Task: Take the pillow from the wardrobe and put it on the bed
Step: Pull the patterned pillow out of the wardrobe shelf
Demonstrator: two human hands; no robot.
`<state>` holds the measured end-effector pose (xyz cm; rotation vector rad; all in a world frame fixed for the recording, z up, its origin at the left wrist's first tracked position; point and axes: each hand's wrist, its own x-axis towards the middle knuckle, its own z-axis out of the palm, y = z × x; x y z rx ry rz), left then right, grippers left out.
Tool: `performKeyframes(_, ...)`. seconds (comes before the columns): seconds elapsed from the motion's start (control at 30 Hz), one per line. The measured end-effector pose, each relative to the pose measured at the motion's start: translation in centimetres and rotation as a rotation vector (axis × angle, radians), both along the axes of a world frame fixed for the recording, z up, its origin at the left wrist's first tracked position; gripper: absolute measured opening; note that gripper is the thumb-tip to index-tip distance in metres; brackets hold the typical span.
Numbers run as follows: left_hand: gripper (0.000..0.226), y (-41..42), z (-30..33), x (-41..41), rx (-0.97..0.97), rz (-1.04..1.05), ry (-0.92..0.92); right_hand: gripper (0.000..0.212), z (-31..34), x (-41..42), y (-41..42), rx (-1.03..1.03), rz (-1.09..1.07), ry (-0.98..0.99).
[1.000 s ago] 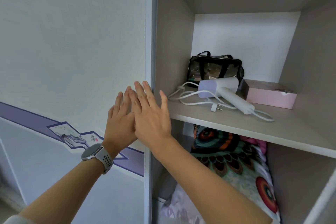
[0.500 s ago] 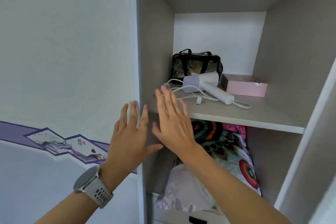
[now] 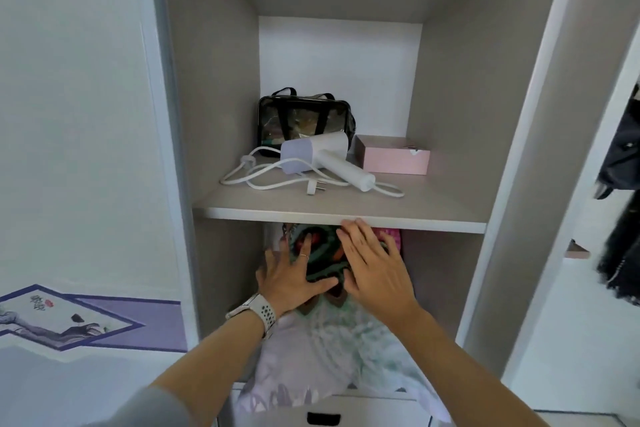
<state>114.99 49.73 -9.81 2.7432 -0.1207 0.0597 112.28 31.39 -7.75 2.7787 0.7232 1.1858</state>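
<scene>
A colourful patterned pillow [image 3: 323, 262] stands in the wardrobe compartment below the grey shelf [image 3: 339, 210], on top of pale folded bedding [image 3: 332, 347]. My left hand [image 3: 289, 279], with a ring and a white watch on the wrist, lies flat against the pillow's left side, fingers spread. My right hand [image 3: 375, 267] lies flat on its right side, fingertips near the shelf's front edge. Neither hand has closed around the pillow. The pillow's upper part is hidden by the shelf and its middle by my hands.
On the shelf lie a white hair dryer [image 3: 322, 158] with its cord, a clear black-trimmed bag [image 3: 304, 120] and a pink box [image 3: 394, 159]. A white sliding door [image 3: 79, 149] is on the left. Dark clothes [image 3: 623, 218] hang at the right. A white drawer box [image 3: 329, 414] sits below.
Both hands left the sliding door's edge and moved down and right into the lower compartment, onto the pillow. The view swung to face the open wardrobe.
</scene>
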Motion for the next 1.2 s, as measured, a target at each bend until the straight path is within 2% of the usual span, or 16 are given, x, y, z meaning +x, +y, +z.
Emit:
performKeyframes(0.1, 0.108, -0.8, -1.5, 2.6, -0.085, 0.071, 0.129, 0.062, -2.2, 1.5, -0.9, -0.068, 0.024, -0.003)
performKeyframes(0.17, 0.106, -1.2, -2.7, 3.7, -0.065, 0.082, 0.164, 0.063, -4.3, 2.4, -2.1, -0.092, 0.007, 0.052)
performKeyframes(0.37, 0.099, -0.9, -6.4, 5.9, 0.021, 0.072, 0.198, 0.085, -9.8, 4.9, -6.8, 0.153, -0.238, 0.508)
performKeyframes(0.53, 0.098, -1.0, -8.9, 6.2, 0.001, 0.084, 0.288, 0.100, -11.9, 6.4, -8.1, 0.327, -0.336, 0.727)
performKeyframes(0.7, 0.096, -1.5, -10.4, 6.0, -0.053, 0.119, 0.340, 0.113, -13.6, 7.2, -7.8, 0.524, -0.299, 0.872)
performKeyframes(0.9, 0.104, -1.2, -12.3, 7.0, -0.152, 0.157, 0.373, 0.126, -15.1, 8.8, -8.3, 0.688, -0.388, 1.027)
performKeyframes(1.0, 0.102, -1.0, -13.4, 7.9, -0.168, 0.175, 0.384, 0.126, -15.9, 9.8, -8.7, 0.757, -0.429, 1.082)
performKeyframes(1.2, 0.098, -1.1, -14.2, 9.9, -0.403, 0.171, 0.281, 0.122, -16.0, 12.3, -9.1, 1.010, -0.501, 1.160)
